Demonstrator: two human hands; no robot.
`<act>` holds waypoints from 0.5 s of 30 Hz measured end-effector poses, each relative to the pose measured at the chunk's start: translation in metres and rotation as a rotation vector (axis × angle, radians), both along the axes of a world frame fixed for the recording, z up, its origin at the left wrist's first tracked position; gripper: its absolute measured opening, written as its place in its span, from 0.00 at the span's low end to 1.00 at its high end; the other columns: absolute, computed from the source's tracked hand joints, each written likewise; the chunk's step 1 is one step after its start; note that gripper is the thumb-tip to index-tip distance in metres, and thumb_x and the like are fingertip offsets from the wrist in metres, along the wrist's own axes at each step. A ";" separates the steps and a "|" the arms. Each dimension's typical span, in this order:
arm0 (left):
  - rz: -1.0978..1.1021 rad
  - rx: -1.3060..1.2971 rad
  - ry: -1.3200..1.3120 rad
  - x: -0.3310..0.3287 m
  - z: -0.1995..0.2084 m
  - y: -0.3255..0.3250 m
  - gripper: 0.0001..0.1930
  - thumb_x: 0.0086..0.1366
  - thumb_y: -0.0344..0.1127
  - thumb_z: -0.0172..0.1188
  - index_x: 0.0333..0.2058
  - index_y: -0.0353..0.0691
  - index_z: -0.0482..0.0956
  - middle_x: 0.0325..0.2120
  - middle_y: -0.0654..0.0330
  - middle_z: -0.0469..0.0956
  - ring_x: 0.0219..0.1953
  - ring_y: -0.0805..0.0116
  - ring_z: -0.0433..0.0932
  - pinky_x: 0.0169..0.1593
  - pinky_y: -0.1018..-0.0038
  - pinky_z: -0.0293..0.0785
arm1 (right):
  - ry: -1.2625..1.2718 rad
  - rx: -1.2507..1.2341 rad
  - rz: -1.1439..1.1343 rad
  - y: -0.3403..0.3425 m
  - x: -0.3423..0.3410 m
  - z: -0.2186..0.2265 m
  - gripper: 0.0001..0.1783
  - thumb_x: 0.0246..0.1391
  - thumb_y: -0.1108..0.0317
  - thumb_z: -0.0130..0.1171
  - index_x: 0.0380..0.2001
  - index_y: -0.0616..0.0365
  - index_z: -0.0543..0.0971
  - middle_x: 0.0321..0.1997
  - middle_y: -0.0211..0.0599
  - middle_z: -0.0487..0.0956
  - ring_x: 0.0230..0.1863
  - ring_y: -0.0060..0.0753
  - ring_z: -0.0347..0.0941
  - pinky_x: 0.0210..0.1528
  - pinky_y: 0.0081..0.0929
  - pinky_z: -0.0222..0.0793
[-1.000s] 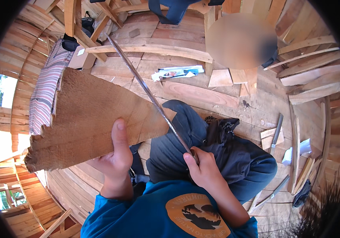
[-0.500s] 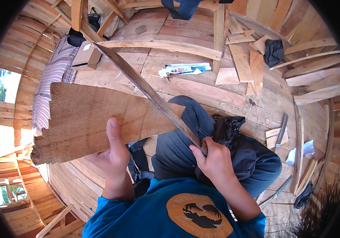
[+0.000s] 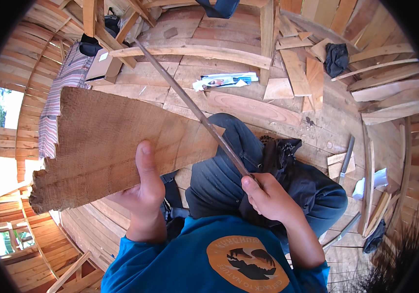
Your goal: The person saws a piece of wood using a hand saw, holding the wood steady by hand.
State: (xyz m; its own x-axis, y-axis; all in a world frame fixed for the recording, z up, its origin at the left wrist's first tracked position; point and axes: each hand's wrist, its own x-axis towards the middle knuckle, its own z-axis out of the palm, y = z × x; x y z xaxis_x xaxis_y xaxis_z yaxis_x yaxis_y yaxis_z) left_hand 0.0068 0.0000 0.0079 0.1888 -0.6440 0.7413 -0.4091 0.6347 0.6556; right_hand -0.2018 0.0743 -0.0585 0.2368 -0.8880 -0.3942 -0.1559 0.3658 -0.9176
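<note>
A rough brown wooden board (image 3: 97, 141), broad and jagged at its left end and tapering to the right, is held up in front of me. My left hand (image 3: 143, 188) grips its lower edge, thumb on the near face and the other fingers hidden behind. My right hand (image 3: 268, 198) is closed round the hidden handle of a long, thin machete (image 3: 180, 95). Its dark blade slants up to the left and crosses in front of the board's narrow end. I cannot tell whether blade and board touch. Below the narrow end are my bent legs in dark trousers (image 3: 221, 180).
A raised wooden beam (image 3: 195, 54) crosses the plank floor ahead. Beyond the board are a cardboard box (image 3: 103, 68) and a white-and-blue packet (image 3: 226, 81). Wood offcuts (image 3: 295, 73) and a crumpled black bag (image 3: 337, 59) lie at the far right; a long metal blade (image 3: 347, 158) rests nearer.
The machete has turned more edge-on, its tip shifting right and its handle end slightly lower. The board's jagged end has dipped a little to the lower left. Both hands keep their grip.
</note>
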 end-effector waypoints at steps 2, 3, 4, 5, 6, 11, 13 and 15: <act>-0.012 0.037 0.011 -0.002 0.000 -0.001 0.22 0.62 0.26 0.62 0.53 0.26 0.67 0.46 0.51 0.75 0.46 0.66 0.76 0.52 0.71 0.72 | 0.238 -0.177 -0.060 0.001 0.007 -0.004 0.28 0.61 0.49 0.54 0.21 0.65 0.71 0.13 0.44 0.67 0.15 0.44 0.70 0.23 0.37 0.66; -0.014 0.077 0.021 0.000 0.000 -0.002 0.22 0.62 0.27 0.62 0.53 0.26 0.67 0.46 0.51 0.75 0.46 0.66 0.76 0.52 0.70 0.72 | 0.344 -0.225 -0.108 0.001 0.012 -0.006 0.28 0.60 0.47 0.56 0.21 0.64 0.73 0.14 0.46 0.71 0.17 0.48 0.72 0.24 0.39 0.68; -0.015 0.117 0.031 0.001 0.000 -0.002 0.22 0.62 0.27 0.62 0.53 0.26 0.67 0.46 0.51 0.75 0.46 0.65 0.76 0.52 0.70 0.72 | 0.450 -0.272 -0.156 0.002 0.015 -0.008 0.28 0.58 0.46 0.58 0.21 0.63 0.74 0.15 0.49 0.74 0.18 0.53 0.75 0.25 0.41 0.71; 0.000 0.100 0.020 0.001 0.001 -0.002 0.22 0.62 0.26 0.62 0.53 0.26 0.67 0.46 0.51 0.75 0.46 0.65 0.76 0.52 0.70 0.72 | 0.490 -0.295 -0.159 0.001 0.015 -0.008 0.28 0.57 0.46 0.59 0.21 0.63 0.74 0.15 0.49 0.74 0.19 0.54 0.75 0.25 0.42 0.72; 0.015 0.083 0.010 0.001 0.001 -0.002 0.22 0.62 0.26 0.62 0.53 0.26 0.67 0.46 0.51 0.75 0.47 0.65 0.76 0.52 0.70 0.72 | 0.530 -0.318 -0.163 0.001 0.015 -0.009 0.27 0.56 0.45 0.60 0.21 0.62 0.75 0.16 0.50 0.75 0.20 0.55 0.76 0.25 0.43 0.73; 0.064 0.080 -0.016 0.010 0.000 0.003 0.21 0.62 0.27 0.62 0.52 0.26 0.68 0.46 0.50 0.75 0.46 0.64 0.76 0.52 0.70 0.73 | 0.755 -0.489 -0.149 -0.001 0.011 -0.012 0.29 0.54 0.42 0.60 0.21 0.61 0.74 0.15 0.48 0.76 0.18 0.52 0.76 0.22 0.42 0.73; 0.068 0.087 0.031 0.010 0.000 0.003 0.22 0.62 0.27 0.62 0.52 0.27 0.67 0.45 0.48 0.75 0.46 0.62 0.77 0.52 0.71 0.73 | 0.986 -0.618 -0.123 -0.005 0.006 -0.011 0.29 0.54 0.41 0.59 0.22 0.61 0.74 0.15 0.47 0.76 0.17 0.50 0.76 0.21 0.40 0.73; 0.087 0.084 -0.020 0.011 0.002 0.004 0.22 0.62 0.27 0.62 0.53 0.28 0.66 0.46 0.49 0.75 0.47 0.63 0.77 0.52 0.70 0.73 | 0.982 -0.557 -0.088 -0.020 -0.017 -0.006 0.30 0.55 0.40 0.57 0.22 0.61 0.74 0.14 0.47 0.75 0.18 0.53 0.76 0.23 0.41 0.74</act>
